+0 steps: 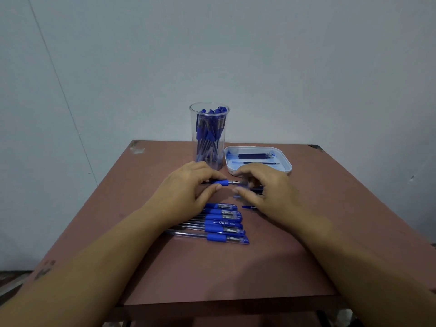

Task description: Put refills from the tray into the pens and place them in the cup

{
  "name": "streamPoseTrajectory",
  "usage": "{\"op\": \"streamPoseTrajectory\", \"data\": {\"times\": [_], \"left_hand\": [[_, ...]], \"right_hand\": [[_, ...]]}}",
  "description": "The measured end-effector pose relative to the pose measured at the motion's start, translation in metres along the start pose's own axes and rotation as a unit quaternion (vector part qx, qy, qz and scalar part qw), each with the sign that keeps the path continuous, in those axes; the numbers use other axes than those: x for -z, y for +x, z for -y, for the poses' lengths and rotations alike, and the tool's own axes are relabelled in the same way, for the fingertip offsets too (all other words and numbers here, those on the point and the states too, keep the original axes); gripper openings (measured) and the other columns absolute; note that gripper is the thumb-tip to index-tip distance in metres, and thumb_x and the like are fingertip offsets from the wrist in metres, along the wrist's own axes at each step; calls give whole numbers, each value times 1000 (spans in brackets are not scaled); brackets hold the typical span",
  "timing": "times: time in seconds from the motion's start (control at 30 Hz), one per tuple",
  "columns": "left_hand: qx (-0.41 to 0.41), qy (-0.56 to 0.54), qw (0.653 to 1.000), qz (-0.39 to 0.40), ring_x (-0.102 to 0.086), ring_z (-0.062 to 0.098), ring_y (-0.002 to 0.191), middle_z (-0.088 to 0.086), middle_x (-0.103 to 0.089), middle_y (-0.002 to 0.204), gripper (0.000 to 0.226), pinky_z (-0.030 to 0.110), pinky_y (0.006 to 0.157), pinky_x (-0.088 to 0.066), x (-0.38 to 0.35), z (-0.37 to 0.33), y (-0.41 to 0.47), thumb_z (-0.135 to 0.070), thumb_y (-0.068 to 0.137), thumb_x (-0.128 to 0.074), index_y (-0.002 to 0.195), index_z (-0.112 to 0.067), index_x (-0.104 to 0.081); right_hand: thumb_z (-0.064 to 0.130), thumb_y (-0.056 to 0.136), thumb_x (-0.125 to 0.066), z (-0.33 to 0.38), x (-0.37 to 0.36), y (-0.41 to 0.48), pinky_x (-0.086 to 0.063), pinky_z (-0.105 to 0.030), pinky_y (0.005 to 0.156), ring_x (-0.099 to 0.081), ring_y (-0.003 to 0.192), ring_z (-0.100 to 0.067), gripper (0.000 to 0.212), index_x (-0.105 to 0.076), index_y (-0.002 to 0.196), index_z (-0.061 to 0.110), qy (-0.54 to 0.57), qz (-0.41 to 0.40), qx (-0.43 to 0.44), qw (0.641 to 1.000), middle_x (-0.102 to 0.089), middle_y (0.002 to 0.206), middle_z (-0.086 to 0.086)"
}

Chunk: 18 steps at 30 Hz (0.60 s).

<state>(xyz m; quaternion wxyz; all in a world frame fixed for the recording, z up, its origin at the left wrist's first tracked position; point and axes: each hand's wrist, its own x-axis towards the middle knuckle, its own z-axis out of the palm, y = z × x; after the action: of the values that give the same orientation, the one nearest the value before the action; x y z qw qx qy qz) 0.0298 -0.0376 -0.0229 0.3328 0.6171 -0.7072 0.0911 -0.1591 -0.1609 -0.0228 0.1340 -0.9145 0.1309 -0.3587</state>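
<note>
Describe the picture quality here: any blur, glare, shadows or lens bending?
Head view: soft, even light, no harsh glare; faint shadows fall on the table beneath the left hand and right hand; the wide-angle lens stretches the frame's corners; the pen looks slightly soft.

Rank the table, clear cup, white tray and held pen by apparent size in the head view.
1. table
2. clear cup and white tray: close; the cup is taller, the tray wider but foreshortened, so unranked
3. held pen, partly hidden
</note>
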Motion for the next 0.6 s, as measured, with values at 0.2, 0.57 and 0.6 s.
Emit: {"op": "streamPoseTrajectory", "data": {"times": [0.2, 0.57, 0.6], "left_hand": [[-3, 3, 1000, 3, -54, 4, 90, -15, -62, 97, 20, 22, 81, -45, 1, 0, -1, -30, 94, -62, 112, -27, -69], [-11, -6, 1000, -3, -54, 4, 89, -17, -60, 95, 24, 23, 82, -46, -1, -1, 0, -34, 92, -59, 112, -25, -70], [-12, -6, 1000, 0, -54, 4, 89, -16, -60, 95, 24, 23, 82, -47, -1, -1, 0, -33, 92, -59, 112, -25, -70]], "right_hand": [[42, 89, -62, -2, -2, 0, -47, -14, 72, -57, 81, -4, 30, -66, 113, 24, 7, 6, -5, 1000, -59, 88, 18], [35, 86, -70, -2, -3, 0, -43, -12, 69, -57, 79, -6, 18, -66, 102, 26, 16, 15, 2, 1000, -61, 87, 13], [33, 87, -69, -3, -4, 1, -41, -11, 68, -57, 78, -4, 14, -67, 98, 24, 11, 11, 10, 1000, -61, 85, 12]]}}
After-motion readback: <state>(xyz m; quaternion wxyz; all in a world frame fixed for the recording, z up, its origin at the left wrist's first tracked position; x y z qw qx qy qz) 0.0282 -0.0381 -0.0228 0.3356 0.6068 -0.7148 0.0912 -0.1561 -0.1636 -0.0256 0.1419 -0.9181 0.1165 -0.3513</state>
